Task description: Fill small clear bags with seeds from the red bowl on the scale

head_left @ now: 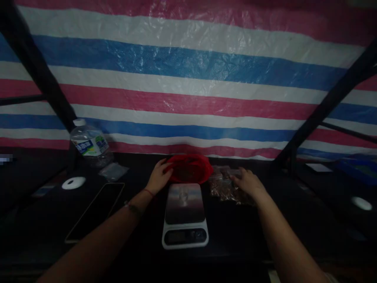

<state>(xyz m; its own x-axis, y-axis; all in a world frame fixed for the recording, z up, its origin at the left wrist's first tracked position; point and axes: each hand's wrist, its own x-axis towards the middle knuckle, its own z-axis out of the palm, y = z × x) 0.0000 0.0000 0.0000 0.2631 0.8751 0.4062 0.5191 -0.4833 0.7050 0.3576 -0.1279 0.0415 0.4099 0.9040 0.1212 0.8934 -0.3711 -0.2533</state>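
Note:
My left hand (160, 175) is at the left rim of an open red plastic bag (203, 167), its fingers closed on the edge. The bag's inside is dark, and its contents are hard to make out. My right hand (249, 182) lies over several small clear zip bags (219, 188) filled with brown bits, fingers outstretched and touching them. Between my forearms, just in front of the red bag, sits a white kitchen scale (185, 216) with a shiny metal plate. Nothing rests on the plate, and its display looks dark.
To the left are a phone (96, 212), a white oval object (73, 182), a clear plastic packet (113, 171) and a large plastic bottle (91, 143). At the right lie a blue tray (361, 169) and another white object (361, 203). A striped plastic sheet (188, 90) hangs behind.

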